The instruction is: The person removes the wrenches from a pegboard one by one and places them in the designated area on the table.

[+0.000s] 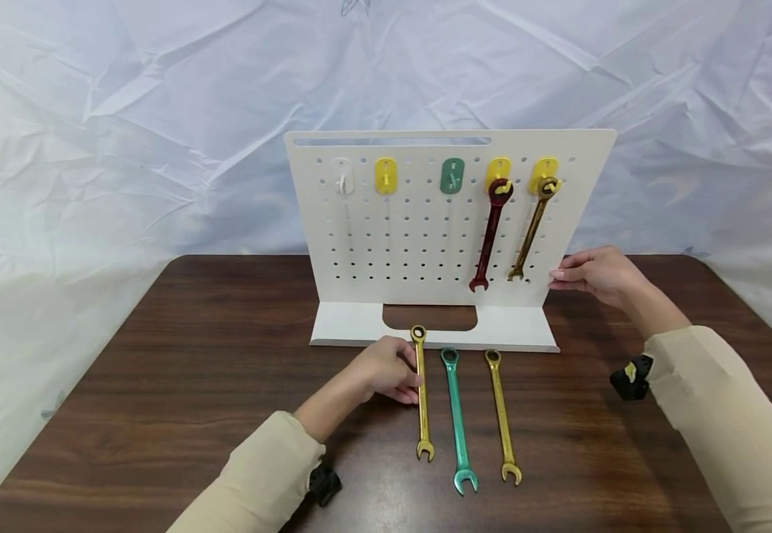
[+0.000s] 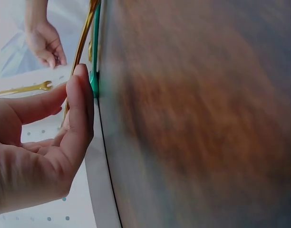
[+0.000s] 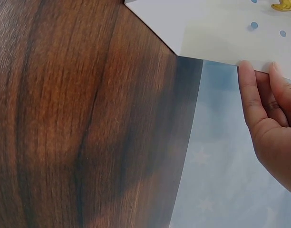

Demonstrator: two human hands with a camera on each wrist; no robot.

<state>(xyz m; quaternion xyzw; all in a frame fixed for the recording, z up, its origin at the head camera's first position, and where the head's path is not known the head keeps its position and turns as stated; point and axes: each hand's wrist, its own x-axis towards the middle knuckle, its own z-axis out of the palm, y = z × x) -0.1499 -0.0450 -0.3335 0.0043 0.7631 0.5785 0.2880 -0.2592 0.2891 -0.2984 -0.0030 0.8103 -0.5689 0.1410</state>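
My left hand (image 1: 388, 369) pinches a shiny gold combination wrench (image 1: 423, 414) by its shaft, ring end toward the pegboard. In the left wrist view, thumb and fingers meet round the gold shaft. To its right lie a green wrench (image 1: 457, 422) and another gold wrench (image 1: 502, 418), open ends toward me. My right hand (image 1: 595, 277) holds the right edge of the white pegboard (image 1: 399, 222) low down, thumb at the front; some fingertips are hidden behind it. Near that hand, a dark red wrench (image 1: 490, 237) and a bronze-gold wrench (image 1: 531, 233) hang from yellow hooks.
On the board's left and middle sit a white hook (image 1: 342, 178), a yellow hook (image 1: 386, 176) and a green hook (image 1: 452, 176) with nothing hung on them. The board's base (image 1: 346, 326) rests on a dark wooden table (image 1: 226, 370). Behind stands a wrinkled white sheet (image 1: 192, 133).
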